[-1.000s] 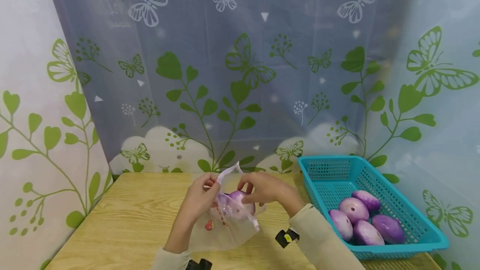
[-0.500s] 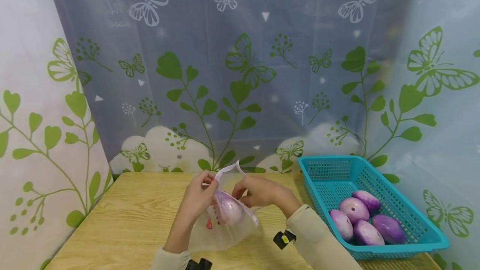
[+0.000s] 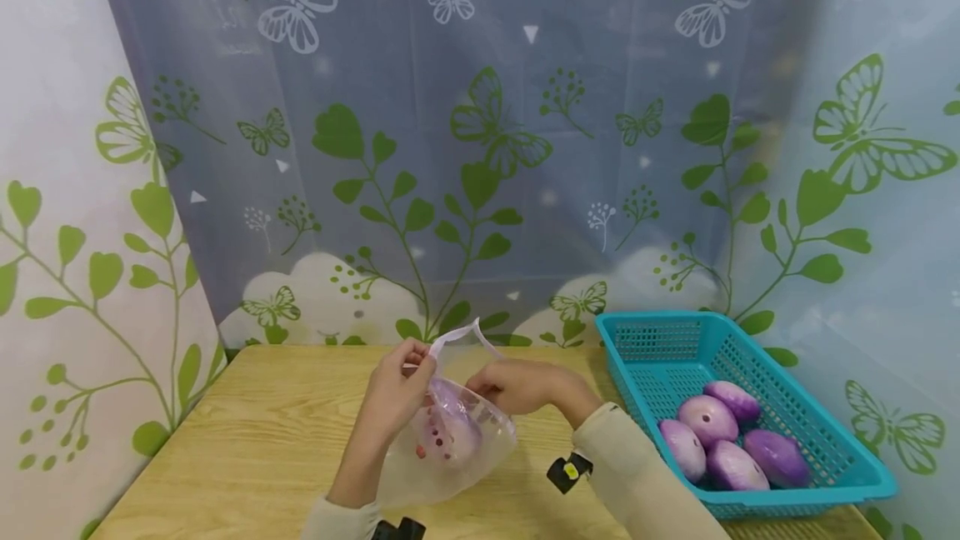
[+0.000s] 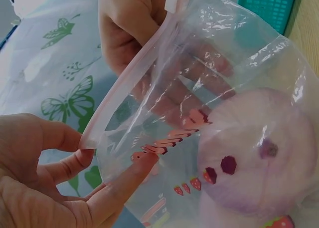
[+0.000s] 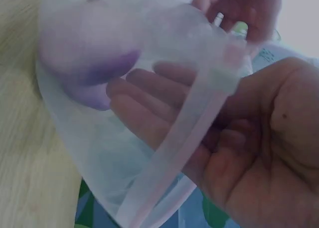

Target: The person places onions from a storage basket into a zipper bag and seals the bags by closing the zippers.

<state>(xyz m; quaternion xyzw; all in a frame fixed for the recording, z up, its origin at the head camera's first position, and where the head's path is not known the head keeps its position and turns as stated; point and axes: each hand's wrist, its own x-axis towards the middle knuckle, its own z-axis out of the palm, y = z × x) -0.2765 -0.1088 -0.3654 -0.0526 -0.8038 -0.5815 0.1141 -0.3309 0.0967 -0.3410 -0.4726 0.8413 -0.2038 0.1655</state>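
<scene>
A clear zip-slider bag (image 3: 420,477) printed with small strawberries hangs over the table at the front middle. My left hand (image 3: 397,390) pinches its zip edge between thumb and finger, another finger lying along the printed side (image 4: 124,183). My right hand (image 3: 517,386) reaches in through the mouth. Its fingers (image 5: 144,101) extend inside the bag, relaxed, with nothing gripped. A purple onion (image 4: 254,158) lies low in the bag, seen through the film. In the right wrist view, a second purple shape (image 5: 87,96) shows under the pale onion (image 5: 94,43).
A teal perforated basket (image 3: 840,482) stands at the right of the wooden table (image 3: 247,432), holding several purple onions (image 3: 708,421). Curtains (image 3: 570,215) printed with leaves and butterflies close off the back and both sides.
My right hand gripped an onion at the bag's mouth and has let it go. The onion has dropped lower into the bag. My left hand keeps its pinch on the edge.
</scene>
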